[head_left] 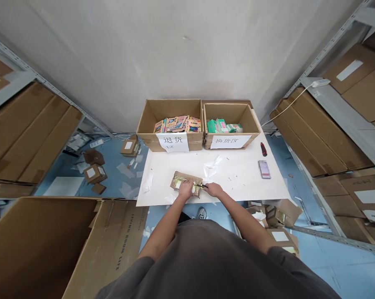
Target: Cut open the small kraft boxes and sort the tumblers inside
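Note:
A small brown cardboard parcel [176, 181] wrapped in shiny tape lies near the front edge of the white table [162, 166]. My left hand [186, 189] grips it from above, fingers bent over its top. In my right hand [213, 189] is a dark slim tool [202, 186], its tip touching the parcel's right end; whether it is scissors or a knife is too small to tell. Crumpled white paper [211, 167] lies just behind that hand.
Two open cartons, one of colourful packets [177, 123] and one of green-and-white boxes [221, 126], stand at the table's back. A red-and-black box cutter [263, 149] and a blurred phone-like item [264, 169] lie right. A large open carton [118, 241] stands front left; loaded shelves flank both sides.

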`<state>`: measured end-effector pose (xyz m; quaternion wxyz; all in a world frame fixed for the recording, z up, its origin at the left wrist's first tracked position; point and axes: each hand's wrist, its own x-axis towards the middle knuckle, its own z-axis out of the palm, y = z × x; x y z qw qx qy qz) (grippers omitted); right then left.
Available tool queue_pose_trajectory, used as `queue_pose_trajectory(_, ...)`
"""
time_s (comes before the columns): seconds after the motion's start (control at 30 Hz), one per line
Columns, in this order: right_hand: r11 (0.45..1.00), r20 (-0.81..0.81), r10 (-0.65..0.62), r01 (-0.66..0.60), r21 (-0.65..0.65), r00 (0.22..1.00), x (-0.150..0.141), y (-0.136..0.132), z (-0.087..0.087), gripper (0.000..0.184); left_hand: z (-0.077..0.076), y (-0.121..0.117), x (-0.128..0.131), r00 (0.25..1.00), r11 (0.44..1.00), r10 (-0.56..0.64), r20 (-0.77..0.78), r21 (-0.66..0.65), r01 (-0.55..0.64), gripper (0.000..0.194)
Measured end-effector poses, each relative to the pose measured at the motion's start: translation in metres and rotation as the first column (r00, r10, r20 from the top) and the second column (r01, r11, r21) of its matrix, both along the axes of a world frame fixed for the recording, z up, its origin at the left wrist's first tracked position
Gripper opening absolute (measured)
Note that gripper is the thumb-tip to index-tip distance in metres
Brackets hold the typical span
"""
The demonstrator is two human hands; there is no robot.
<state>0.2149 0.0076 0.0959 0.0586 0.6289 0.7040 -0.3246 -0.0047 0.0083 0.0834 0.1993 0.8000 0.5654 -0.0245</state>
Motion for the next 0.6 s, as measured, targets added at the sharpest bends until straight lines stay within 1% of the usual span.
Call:
queue_pose_trajectory(0.1, 1.000, 0.017, -0.001, 0.001, -0.014, 1.000, -0.002, 0.010, 0.003, 0.029, 0.002, -0.001, 0.000, 1.000, 1.000, 0.013, -0.012, 0.002, -0.013, 0.090)
queue_pose_trajectory(0.13, 0.999, 0.008, -0.006, 0.006, -0.037, 1.000, -0.002, 0.013, 0.004, 0.029, 0.002, -0.001, 0.001, 1.000, 1.000, 0.017, -0.016, 0.002, -0.017, 0.091)
queue_pose_trajectory(0.2, 0.990, -0.036, -0.031, 0.026, -0.141, 0.999, 0.000, 0.020, 0.006, 0.030, 0.003, -0.002, 0.000, 1.000, 1.000, 0.020, -0.025, 0.000, -0.020, 0.092)
queue_pose_trajectory(0.3, 0.932, -0.154, -0.123, 0.061, -0.356, 0.980, 0.006, 0.022, 0.004, 0.033, 0.003, -0.002, -0.001, 0.999, 1.000, 0.018, -0.037, -0.005, -0.018, 0.094)
queue_pose_trajectory(0.37, 0.891, -0.233, -0.201, 0.079, -0.447, 0.951, 0.010, 0.018, -0.001, 0.035, 0.003, -0.001, -0.001, 0.999, 1.000, 0.011, -0.040, -0.012, -0.011, 0.095)
queue_pose_trajectory(0.47, 0.856, -0.322, -0.287, 0.091, -0.509, 0.902, 0.010, 0.005, -0.011, 0.041, 0.002, 0.001, -0.003, 0.999, 1.000, 0.002, -0.033, -0.016, -0.003, 0.093)
queue_pose_trajectory(0.53, 0.854, -0.365, -0.318, 0.097, -0.511, 0.875, 0.008, -0.006, -0.016, 0.042, 0.002, 0.001, -0.004, 1.000, 1.000, 0.005, -0.017, -0.009, -0.006, 0.092)
queue_pose_trajectory(0.6, 0.864, -0.403, -0.332, 0.103, -0.492, 0.853, 0.007, -0.017, -0.020, 0.042, 0.002, 0.001, -0.004, 1.000, 1.000, 0.022, 0.006, -0.008, -0.022, 0.091)
